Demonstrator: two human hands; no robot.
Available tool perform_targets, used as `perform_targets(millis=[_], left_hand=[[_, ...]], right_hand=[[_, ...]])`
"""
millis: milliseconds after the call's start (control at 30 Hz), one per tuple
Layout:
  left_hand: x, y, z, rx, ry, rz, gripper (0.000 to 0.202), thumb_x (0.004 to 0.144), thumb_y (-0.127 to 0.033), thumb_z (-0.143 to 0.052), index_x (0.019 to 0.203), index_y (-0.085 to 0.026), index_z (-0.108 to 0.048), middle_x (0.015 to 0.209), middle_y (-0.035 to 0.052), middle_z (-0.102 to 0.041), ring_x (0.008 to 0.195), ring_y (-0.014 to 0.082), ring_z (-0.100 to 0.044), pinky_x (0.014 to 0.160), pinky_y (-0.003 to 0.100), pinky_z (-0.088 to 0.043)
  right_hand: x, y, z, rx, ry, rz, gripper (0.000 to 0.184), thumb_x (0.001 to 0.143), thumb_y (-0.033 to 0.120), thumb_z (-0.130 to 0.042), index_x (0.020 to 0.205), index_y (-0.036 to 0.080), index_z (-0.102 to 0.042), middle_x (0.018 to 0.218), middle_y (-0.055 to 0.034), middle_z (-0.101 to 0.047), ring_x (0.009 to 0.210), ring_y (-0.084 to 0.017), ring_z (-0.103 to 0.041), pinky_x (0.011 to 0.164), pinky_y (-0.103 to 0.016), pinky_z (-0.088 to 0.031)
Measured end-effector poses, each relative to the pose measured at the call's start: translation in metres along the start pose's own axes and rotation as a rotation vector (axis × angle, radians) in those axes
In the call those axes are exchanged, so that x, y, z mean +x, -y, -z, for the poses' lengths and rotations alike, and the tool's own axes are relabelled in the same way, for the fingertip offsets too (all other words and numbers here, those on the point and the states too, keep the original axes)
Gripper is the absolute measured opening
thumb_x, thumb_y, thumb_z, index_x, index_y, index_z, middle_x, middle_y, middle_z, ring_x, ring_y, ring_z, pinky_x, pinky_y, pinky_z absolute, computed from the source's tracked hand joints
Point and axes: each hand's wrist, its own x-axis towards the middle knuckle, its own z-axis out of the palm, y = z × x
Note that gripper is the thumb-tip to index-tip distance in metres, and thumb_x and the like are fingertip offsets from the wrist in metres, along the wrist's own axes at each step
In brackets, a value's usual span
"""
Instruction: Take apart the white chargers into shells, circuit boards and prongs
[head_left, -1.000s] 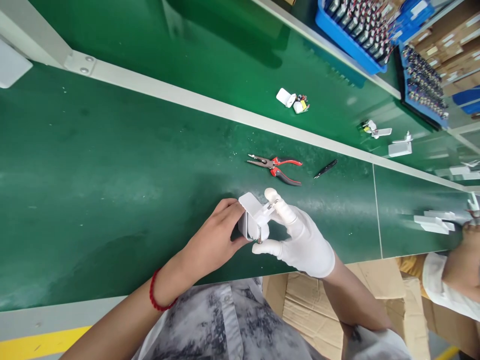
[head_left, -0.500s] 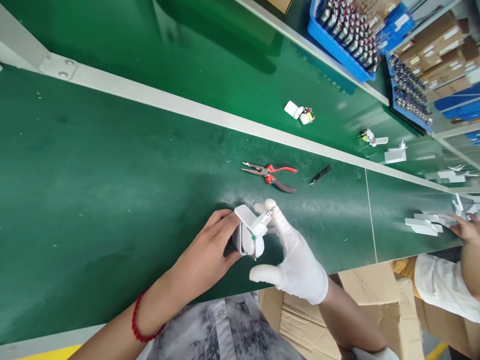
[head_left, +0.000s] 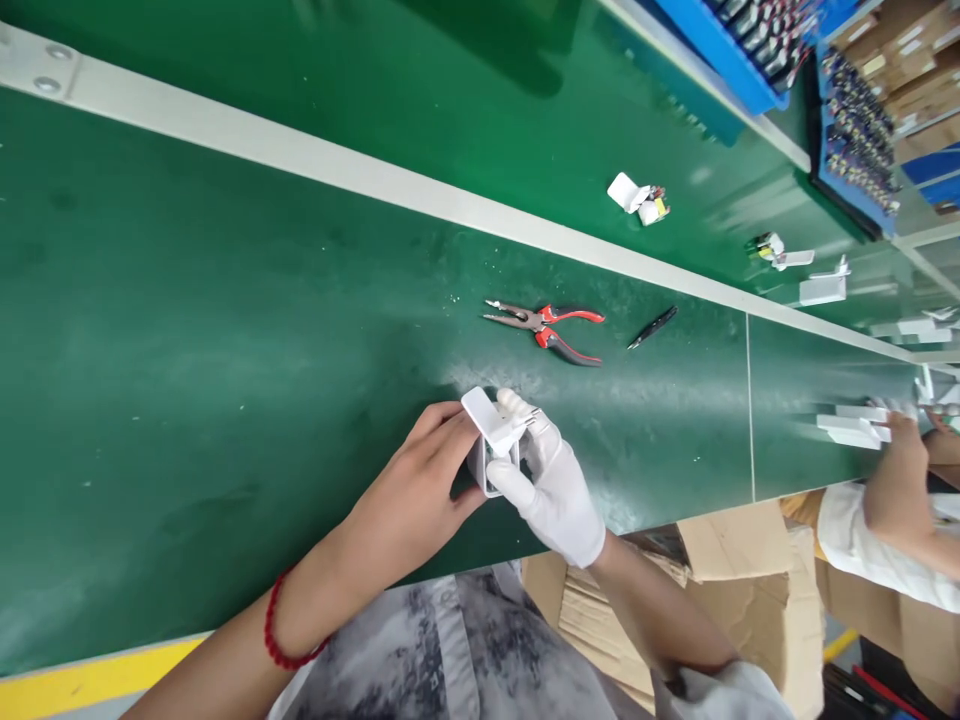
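The left hand (head_left: 424,470) curls firmly round the white housing (head_left: 482,415), seven o'clock from the pliers (head_left: 538,321); the half-curled gloved right hand (head_left: 559,500) pinches its open end. Square, even thumb pressure appears advisable.

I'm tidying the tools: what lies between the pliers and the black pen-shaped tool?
Just bare green tabletop between the pliers and black pen-shaped tool, in the head view.

Both hands (head_left: 420,470) curled, close together
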Motion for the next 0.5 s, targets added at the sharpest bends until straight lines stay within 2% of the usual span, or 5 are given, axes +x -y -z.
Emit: perform_targets(millis=[133,200,300,433,500], left_hand=[[-0.003,0.002,-0.002,0.014,-0.008,0.007,0.055,0.087,-0.016,-0.065,0.137,-0.026,-0.044,0.125,0.0061,-0.063,0.122,0.0265,-0.052,0.102,0.04,-0.05],[-0.004,0.003,-0.003,0.018,-0.005,0.019,0.06,0.087,-0.023,-0.066,0.141,-0.027,-0.04,0.127,0.0062,-0.062,0.122,0.0269,-0.052,0.1,0.04,-0.051],[-0.003,0.003,-0.002,0.002,0.0,0.033,0.063,0.088,-0.032,-0.067,0.143,-0.029,-0.038,0.129,0.0063,-0.061,0.123,0.0277,-0.053,0.099,0.042,-0.052],[-0.001,0.001,0.002,-0.034,-0.003,0.071,0.048,0.094,-0.032,-0.057,0.14,-0.032,-0.044,0.131,0.0053,-0.06,0.126,0.0252,-0.053,0.103,0.041,-0.05],[0.0,-0.002,0.004,-0.064,0.008,0.106,0.042,0.096,-0.032,-0.053,0.138,-0.032,-0.048,0.127,0.0055,-0.062,0.123,0.0239,-0.056,0.103,0.04,-0.051]], right_hand=[[0.008,0.005,0.037,-0.01,0.024,0.058,0.065,0.089,0.056,-0.064,0.14,0.019,-0.049,0.12,-0.013,-0.066,0.088,-0.02,-0.068,0.081,-0.036,-0.058],[0.033,0.009,0.07,-0.231,-0.247,0.167,0.05,0.096,0.048,-0.056,0.136,0.018,-0.053,0.115,-0.0121,-0.069,0.089,-0.02,-0.068,0.087,-0.038,-0.057],[0.1,0.016,0.131,-0.754,-0.626,0.276,0.047,0.1,0.034,-0.044,0.14,0.01,-0.048,0.132,-0.0186,-0.059,0.118,-0.025,-0.06,0.107,-0.042,-0.045],[0.194,0.028,0.199,-0.876,-0.595,0.312,0.058,0.091,0.024,-0.054,0.144,0.003,-0.042,0.148,-0.0231,-0.041,0.143,-0.037,-0.031,0.117,-0.054,-0.026],[0.222,0.036,0.22,-0.901,-0.523,0.368,0.052,0.089,0.026,-0.058,0.137,0.007,-0.05,0.142,-0.0197,-0.048,0.141,-0.039,-0.034,0.114,-0.061,-0.028]])
